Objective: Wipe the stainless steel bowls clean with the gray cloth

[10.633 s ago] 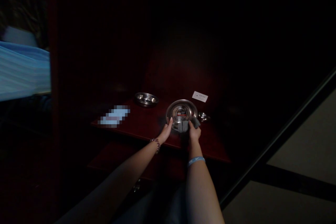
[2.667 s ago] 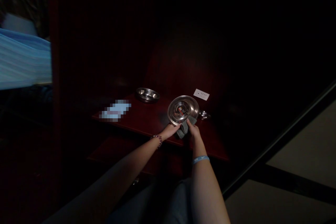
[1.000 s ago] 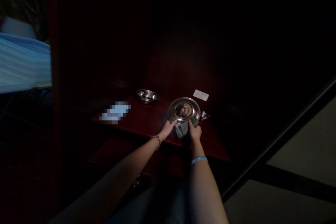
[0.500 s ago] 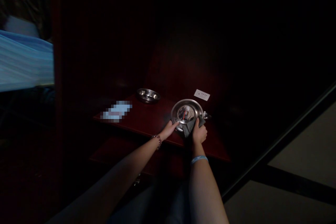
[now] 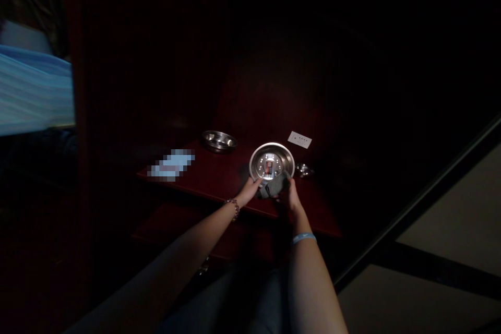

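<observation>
A round steel bowl [image 5: 272, 154] is held over the dark red desk, tilted toward me, with small bright reflections inside it. My left hand [image 5: 249, 191] grips its lower left rim, the thumb on the edge. At the lower right rim, my right hand [image 5: 290, 194] is closed on a grey cloth [image 5: 274, 186], which lies over the front edge of the bowl. The fingers under the bowl are hidden. A second steel bowl [image 5: 219, 141] rests on the desk at the back left.
Right of the held bowl lies a small shiny metal object [image 5: 303, 170]. A white socket plate [image 5: 299, 139] is on the back panel. A blurred pale blue item [image 5: 171, 165] lies on the desk [image 5: 209, 188] at left. Striped blue fabric [image 5: 33, 91] hangs at far left.
The held bowl has shifted slightly left and tilted differently. My right hand has moved down the rim, and the cloth now lies flatter across the bowl's front edge. More of the small metal object shows.
</observation>
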Demonstrator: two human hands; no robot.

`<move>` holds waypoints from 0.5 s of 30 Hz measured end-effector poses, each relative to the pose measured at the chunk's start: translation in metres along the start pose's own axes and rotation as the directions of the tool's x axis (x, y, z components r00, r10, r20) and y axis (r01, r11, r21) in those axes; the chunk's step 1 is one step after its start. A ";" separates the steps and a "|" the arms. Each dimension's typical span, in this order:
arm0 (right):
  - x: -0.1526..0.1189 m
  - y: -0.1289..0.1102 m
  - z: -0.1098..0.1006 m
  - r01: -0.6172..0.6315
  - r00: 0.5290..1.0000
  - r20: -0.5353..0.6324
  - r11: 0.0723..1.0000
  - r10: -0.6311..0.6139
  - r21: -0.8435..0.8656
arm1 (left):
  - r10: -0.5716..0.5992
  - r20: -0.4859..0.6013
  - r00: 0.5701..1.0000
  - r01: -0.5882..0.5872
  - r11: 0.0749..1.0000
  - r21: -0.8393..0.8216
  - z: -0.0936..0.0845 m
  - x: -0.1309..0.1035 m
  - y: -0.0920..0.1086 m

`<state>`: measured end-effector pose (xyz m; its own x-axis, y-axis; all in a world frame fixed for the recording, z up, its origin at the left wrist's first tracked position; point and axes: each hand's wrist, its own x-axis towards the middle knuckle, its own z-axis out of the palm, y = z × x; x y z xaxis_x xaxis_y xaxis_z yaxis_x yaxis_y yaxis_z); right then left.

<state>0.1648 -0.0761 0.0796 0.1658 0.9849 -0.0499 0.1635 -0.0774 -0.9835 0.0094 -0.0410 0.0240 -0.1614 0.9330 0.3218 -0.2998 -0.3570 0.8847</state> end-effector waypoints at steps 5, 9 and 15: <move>0.001 0.001 0.001 -0.012 0.991 0.132 0.985 -0.011 0.170 | 0.006 -0.037 0.999 -0.007 0.999 -0.042 -0.001 0.000 -0.002; 0.003 0.005 0.005 0.011 0.986 0.164 0.987 -0.038 0.158 | 0.001 -0.038 0.999 -0.004 0.998 -0.061 -0.001 0.002 -0.007; 0.002 0.007 0.012 0.067 0.991 0.101 0.977 -0.089 0.204 | -0.011 -0.056 0.998 0.007 0.998 -0.066 -0.001 0.004 -0.007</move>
<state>0.1545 -0.0730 0.0701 0.0514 0.9985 0.0208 -0.0279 0.0222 -0.9994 0.0098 -0.0345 0.0194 -0.2108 0.9327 0.2926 -0.3623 -0.3526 0.8628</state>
